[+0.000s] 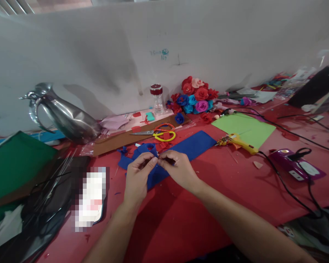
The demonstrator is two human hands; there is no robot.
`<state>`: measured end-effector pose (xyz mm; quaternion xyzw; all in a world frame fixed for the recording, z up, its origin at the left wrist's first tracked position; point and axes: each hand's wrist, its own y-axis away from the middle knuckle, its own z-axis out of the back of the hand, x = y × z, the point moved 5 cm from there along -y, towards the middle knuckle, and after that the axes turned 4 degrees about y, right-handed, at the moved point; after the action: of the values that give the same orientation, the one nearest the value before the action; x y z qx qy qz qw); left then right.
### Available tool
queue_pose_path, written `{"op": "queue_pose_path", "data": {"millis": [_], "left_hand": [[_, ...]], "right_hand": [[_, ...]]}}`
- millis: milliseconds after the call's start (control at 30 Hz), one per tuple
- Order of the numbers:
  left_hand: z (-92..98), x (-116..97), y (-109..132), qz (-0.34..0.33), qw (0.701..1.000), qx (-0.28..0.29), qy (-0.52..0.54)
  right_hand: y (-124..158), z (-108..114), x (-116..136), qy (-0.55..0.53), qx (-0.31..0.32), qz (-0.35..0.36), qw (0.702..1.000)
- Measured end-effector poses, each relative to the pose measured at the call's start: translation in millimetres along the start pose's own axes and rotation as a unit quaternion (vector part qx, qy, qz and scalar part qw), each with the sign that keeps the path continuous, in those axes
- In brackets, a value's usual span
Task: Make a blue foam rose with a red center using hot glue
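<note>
The sheet (201, 143) is plain deep blue, as is the folded piece (147, 148) at its left end — the table (167, 219) beneath is red. Right of the sheet: lime-green paper (246, 126), a yellow glue gun (245, 143). Beyond it: a brown board (112, 142), yellow-and-orange-handled scissors (154, 133) — and flowers (201, 94) in red, pink, magenta, turquoise, blue.

From the head, 1 camera faces forward and down at the nearby hands (138, 177).

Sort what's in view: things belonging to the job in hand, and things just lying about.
Likely the job's:
blue piece in the hands
blue sheet beneath
scissors
yellow glue gun

Apparently just lying about:
metal jug
red-lidded jar
light green sheet
</note>
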<state>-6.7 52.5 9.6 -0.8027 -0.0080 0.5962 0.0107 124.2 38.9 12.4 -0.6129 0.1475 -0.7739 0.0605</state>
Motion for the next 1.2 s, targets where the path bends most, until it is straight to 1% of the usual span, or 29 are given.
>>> {"op": "queue_pose_path", "data": {"millis": [233, 467, 633, 767, 967, 1200], "left_hand": [[-0.5, 4.1, -1.4, 0.004, 1.000, 0.015, 0.012], [1.8, 3.4, -1.2, -0.017, 1.000, 0.002, -0.015], [3.3, 2.7, -1.2, -0.023, 1.000, -0.005, -0.014], [2.1, 3.4, -1.3, -0.026, 1.000, 0.005, -0.012], [1.0, 6.2, -1.6, -0.019, 0.999, 0.020, 0.019], [4.4, 7.2, -2.2, -0.043, 0.999, 0.025, -0.017]], "right_hand": [[0.4, -0.9, 0.3, 0.019, 0.004, 0.001, 1.000], [1.2, -1.9, 0.6, 0.018, 0.009, 0.008, 1.000], [1.9, -2.9, 1.5, 0.021, 0.011, 0.011, 1.000], [2.2, -3.0, 2.0, 0.017, 0.005, 0.015, 1.000], [2.1, -3.5, 2.6, 0.014, 0.007, 0.017, 1.000], [3.1, -3.8, 4.2, 0.035, 0.011, 0.026, 0.999]]}}
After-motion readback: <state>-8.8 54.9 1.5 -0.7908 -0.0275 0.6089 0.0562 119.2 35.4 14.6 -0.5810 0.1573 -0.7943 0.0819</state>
